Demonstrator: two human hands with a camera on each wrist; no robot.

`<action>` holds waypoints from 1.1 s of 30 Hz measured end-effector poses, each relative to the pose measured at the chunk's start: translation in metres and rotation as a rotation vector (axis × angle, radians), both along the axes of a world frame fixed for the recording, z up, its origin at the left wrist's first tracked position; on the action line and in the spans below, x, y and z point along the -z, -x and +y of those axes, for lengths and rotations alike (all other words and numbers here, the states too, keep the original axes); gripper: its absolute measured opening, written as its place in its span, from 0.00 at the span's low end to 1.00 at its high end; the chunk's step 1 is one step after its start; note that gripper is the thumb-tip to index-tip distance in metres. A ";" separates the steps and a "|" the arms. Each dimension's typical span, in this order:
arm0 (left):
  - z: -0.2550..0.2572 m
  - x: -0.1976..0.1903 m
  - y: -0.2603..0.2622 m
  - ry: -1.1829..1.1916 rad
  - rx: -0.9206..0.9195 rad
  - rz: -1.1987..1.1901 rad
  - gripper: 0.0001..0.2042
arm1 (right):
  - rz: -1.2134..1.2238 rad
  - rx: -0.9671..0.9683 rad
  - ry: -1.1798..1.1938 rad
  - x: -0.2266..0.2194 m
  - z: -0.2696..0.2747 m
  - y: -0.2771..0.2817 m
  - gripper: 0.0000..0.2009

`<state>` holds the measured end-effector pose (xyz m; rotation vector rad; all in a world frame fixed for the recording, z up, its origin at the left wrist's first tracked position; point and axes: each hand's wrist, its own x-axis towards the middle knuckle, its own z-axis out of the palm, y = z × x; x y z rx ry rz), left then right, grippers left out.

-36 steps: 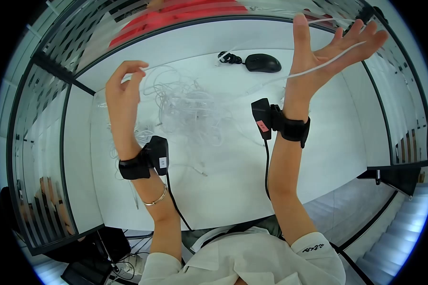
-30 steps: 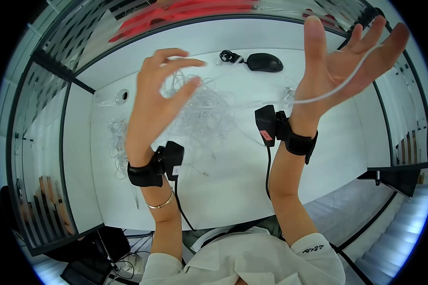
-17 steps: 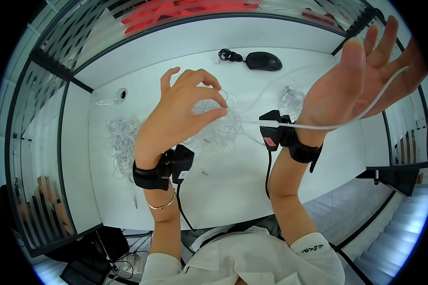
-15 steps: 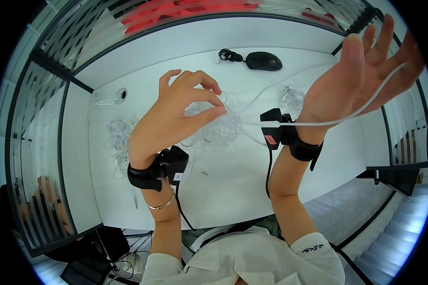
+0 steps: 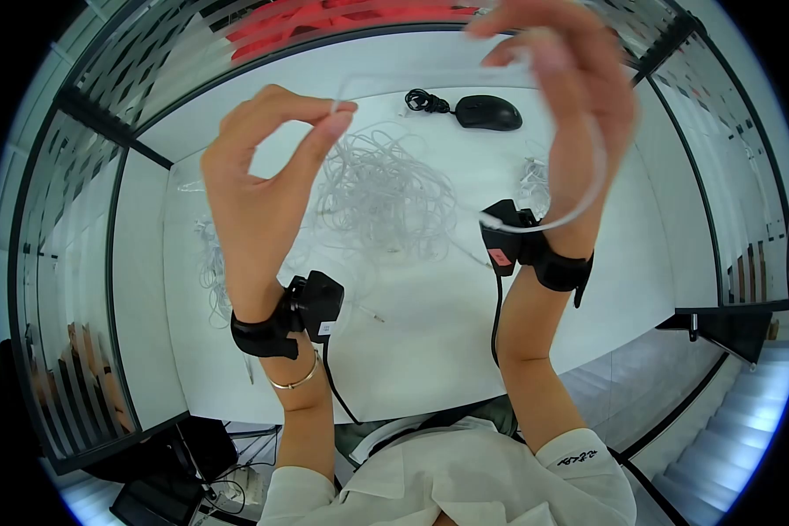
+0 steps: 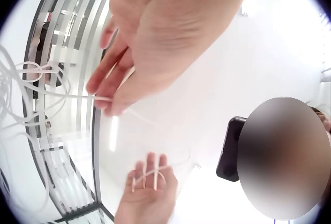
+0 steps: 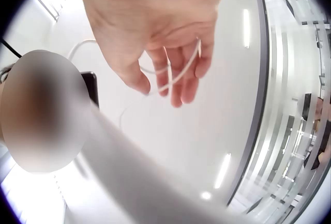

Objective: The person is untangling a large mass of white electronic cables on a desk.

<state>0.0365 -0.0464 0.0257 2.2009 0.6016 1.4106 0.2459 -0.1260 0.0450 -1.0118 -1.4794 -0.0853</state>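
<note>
My left hand pinches a thin white cable between thumb and index finger, above the left side of the desk. The right hand, blurred, is raised at the back right. Its fingers are loosely bent, and the cable lies across palm and fingers in the right wrist view, the thumb standing apart from them. A white plug at the cable's end hangs near the right wrist. Between and below the hands, a loose tangle of white cable lies on the desk.
A black mouse with its bundled cord lies by the back panel. Smaller white cable bundles sit at the left and near the right wrist. Panels with striped glass enclose the white desk.
My left hand has left the tangle, moving left and upward to pinch the cable. The right hand has swung left, its spread fingers bending inward, and the cable stretches between both hands.
</note>
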 end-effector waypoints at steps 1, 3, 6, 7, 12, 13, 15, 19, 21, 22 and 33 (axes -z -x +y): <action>-0.002 -0.001 0.001 0.057 -0.001 -0.099 0.02 | 0.033 -0.157 0.105 0.001 0.007 0.009 0.14; -0.010 -0.006 0.000 0.171 -0.001 -0.296 0.02 | -0.027 -0.262 0.363 0.011 0.015 0.017 0.13; -0.017 -0.009 -0.003 0.097 -0.029 -0.400 0.03 | -0.108 -0.306 0.547 0.013 0.018 0.037 0.13; -0.020 -0.011 -0.003 0.093 -0.024 -0.409 0.03 | -0.139 -0.305 0.588 0.014 0.020 0.042 0.13; -0.015 -0.006 -0.004 -0.097 0.164 -0.303 0.11 | -0.095 -0.477 0.550 0.016 0.024 0.041 0.10; -0.016 -0.007 -0.007 -0.037 0.166 -0.310 0.13 | -0.009 -0.449 0.460 0.018 0.026 0.042 0.10; -0.020 -0.008 -0.017 0.082 0.170 -0.323 0.19 | 0.161 -0.391 0.277 0.022 0.031 0.043 0.10; -0.007 0.008 -0.017 0.371 0.377 -0.050 0.23 | 0.361 -0.280 0.318 0.003 0.016 0.029 0.11; -0.011 0.003 -0.014 0.517 0.423 0.226 0.20 | 0.307 -0.111 0.154 0.009 0.019 0.019 0.21; -0.010 0.005 -0.014 0.498 0.438 0.324 0.14 | 0.445 -0.171 0.133 0.007 0.014 0.016 0.21; 0.003 0.015 -0.016 0.232 0.296 -0.023 0.06 | 0.527 -0.389 0.265 -0.006 0.004 0.021 0.17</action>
